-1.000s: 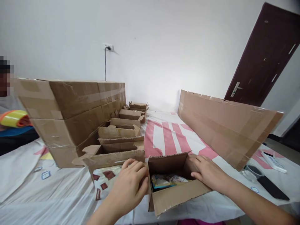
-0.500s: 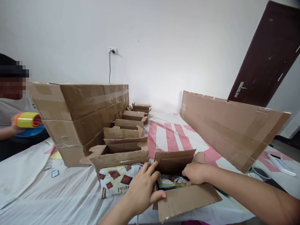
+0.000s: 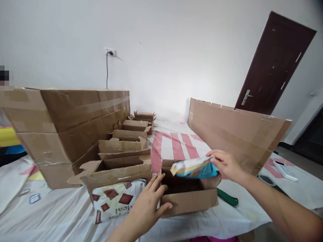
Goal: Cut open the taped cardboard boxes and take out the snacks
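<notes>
My right hand [image 3: 225,164] grips the end of a blue and white food packet [image 3: 198,168], smeared by motion, just above an open cardboard box [image 3: 189,202]. The box stands directly in front of me, dark inside. Against its left side rests my left hand [image 3: 153,198], fingers spread and the thumb over the near edge. Left of that hand, a white bag with dark red squares [image 3: 119,198] leans on another open box [image 3: 121,171]. A green-handled tool [image 3: 227,197] lies right of the near box, its other end hidden.
Several open boxes [image 3: 122,144] run back in a row beside a taped cardboard stack [image 3: 75,111]. An upright cardboard panel [image 3: 234,134] borders the right side. A white device [image 3: 284,170] and a roll of tape [image 3: 267,180] lie at right. Another person is partly visible far left.
My right hand has lifted the packet out of the near box. My left hand stays at the box's left side. The view has turned slightly right.
</notes>
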`<state>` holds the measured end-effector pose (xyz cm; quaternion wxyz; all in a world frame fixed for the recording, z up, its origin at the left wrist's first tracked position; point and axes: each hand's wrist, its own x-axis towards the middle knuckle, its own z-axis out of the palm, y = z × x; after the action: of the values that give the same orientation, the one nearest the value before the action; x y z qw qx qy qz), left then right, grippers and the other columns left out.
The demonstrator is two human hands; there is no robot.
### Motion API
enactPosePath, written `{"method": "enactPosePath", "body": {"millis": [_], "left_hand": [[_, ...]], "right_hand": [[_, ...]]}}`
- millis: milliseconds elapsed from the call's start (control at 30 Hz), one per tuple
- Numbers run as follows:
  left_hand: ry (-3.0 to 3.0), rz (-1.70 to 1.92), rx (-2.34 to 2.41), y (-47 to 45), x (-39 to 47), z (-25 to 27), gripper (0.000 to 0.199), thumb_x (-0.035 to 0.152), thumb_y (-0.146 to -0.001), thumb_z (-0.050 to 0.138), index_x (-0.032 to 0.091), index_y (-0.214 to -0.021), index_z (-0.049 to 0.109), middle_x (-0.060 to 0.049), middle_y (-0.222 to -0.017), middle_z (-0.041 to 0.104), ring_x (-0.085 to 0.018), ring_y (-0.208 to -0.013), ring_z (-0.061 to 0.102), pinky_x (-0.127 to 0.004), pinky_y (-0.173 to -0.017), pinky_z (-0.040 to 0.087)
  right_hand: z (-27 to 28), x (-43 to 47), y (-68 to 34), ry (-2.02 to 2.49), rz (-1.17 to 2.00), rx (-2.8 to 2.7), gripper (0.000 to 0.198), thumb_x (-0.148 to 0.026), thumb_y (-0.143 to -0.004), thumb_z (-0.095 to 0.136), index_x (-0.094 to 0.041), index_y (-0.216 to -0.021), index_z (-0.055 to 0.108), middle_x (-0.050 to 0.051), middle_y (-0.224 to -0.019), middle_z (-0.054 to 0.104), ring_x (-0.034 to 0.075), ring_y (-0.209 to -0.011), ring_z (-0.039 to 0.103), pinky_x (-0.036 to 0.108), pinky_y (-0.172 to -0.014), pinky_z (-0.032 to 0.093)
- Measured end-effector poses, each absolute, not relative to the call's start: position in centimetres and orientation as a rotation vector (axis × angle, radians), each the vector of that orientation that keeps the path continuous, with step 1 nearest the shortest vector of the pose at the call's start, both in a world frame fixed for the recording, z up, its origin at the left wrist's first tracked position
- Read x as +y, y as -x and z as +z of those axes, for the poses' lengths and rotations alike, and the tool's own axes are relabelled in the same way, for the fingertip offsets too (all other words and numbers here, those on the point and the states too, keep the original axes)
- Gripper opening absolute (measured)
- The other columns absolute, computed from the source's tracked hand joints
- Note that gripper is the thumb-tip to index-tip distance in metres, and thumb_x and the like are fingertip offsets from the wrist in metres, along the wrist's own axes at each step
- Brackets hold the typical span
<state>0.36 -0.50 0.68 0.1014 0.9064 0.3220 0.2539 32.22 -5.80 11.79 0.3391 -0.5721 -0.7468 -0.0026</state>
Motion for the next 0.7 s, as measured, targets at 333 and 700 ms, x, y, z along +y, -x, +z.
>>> {"method": "enactPosePath", "body": {"millis": [333,700], "left_hand": [[-2.639,0.741,0.981,-1.1,-0.9,1.1,0.012,0.033,-0.084,0.061,0.021,-0.081,0.060,-0.012,-0.151,0.039,-0.035,-0.137,0.039,-0.055,-0.105,0.042],[-2.500,0.736,0.986,-0.9,-0.9,0.6,0.033,0.032,-0.072,0.075,0.023,-0.100,0.061,-0.011,-0.158,0.022,-0.035,-0.140,0.032,-0.051,-0.108,0.039]], "right_hand": [[6.4,-6.9,-43.4,2.045,-0.404,-1.335,0.031,-0.038,-0.087,0.038,-0.019,-0.088,0.062,0.010,-0.096,0.068,0.024,-0.089,0.062,0.032,-0.076,0.046],[-1.6,-6.2,-42.3,2.213,-0.232,-1.458,0.024,-0.037,-0.081,0.051,-0.018,-0.086,0.064,0.013,-0.094,0.070,0.029,-0.093,0.064,0.038,-0.081,0.049]]}}
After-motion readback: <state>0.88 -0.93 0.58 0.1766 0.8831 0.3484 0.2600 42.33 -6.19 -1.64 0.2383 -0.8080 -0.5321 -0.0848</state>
